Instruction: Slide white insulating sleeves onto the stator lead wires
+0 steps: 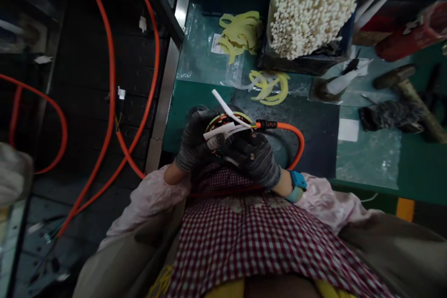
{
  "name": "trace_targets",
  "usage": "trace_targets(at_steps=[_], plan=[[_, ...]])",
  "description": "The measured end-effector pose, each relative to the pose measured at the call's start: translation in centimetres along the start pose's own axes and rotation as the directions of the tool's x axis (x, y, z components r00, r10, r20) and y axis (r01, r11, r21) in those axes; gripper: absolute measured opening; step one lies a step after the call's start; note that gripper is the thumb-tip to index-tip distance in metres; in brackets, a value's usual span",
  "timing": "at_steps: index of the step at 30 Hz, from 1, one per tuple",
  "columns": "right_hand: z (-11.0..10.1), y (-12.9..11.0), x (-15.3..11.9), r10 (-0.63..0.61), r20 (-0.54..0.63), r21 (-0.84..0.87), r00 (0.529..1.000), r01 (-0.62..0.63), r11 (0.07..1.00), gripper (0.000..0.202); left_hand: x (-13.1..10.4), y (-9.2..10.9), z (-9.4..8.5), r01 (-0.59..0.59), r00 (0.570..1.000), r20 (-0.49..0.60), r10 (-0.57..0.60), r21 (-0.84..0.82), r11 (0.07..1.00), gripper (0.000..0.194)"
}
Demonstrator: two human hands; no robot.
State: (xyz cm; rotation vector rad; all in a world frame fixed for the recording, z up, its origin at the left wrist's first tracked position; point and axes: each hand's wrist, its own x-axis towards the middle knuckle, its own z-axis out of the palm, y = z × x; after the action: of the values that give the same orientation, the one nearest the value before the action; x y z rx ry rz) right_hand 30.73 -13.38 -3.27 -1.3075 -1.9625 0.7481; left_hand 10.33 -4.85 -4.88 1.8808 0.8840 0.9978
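Close to my apron, both gloved hands are closed around a round wound part that looks like a motor stator (213, 125), with a yellowish rim and copper-coloured windings. My left hand (195, 142) grips its left side. Lower on the right, my right hand (260, 158) curls against it, its fingers partly hidden. Across the top lie white sleeves (222, 102) over thin leads. These leads come from an orange cable (296, 135) with a black ribbed grommet (266, 124), which loops down behind my right wrist. Much of the part's underside is covered by the gloves.
Yellow curved strips (242, 32) and more yellow rings (270, 87) lie on the green bench (419, 163). A bin of white tubes (303, 14) stands behind. To the right are a hammer (415, 98) and a dark glove-like bundle (391, 114). Orange cables (110, 56) hang at left.
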Motion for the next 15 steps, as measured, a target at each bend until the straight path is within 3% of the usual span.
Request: trace_targets(at_steps=[4, 10, 15], plan=[[0.0, -0.1, -0.2, -0.045, -0.038, -0.031, 0.998, 0.044, 0.999, 0.026, 0.2, 0.3, -0.2, -0.005, 1.0, -0.031, 0.004, -0.06, 0.998, 0.048], [1.0, -1.0, 0.0, 0.056, -0.031, -0.157, 0.998, -0.06, 0.986, 0.023, -0.3, -0.1, -1.8, -0.133, 0.985, 0.115, 0.129, 0.028, 0.991, 0.089], [-0.4, -1.2, -0.8, -0.115, -0.043, -0.166, 0.992, 0.107, 0.98, 0.029, -1.3, 0.0, -2.7, -0.133, 0.974, 0.193, 0.118, 0.065, 0.989, 0.081]])
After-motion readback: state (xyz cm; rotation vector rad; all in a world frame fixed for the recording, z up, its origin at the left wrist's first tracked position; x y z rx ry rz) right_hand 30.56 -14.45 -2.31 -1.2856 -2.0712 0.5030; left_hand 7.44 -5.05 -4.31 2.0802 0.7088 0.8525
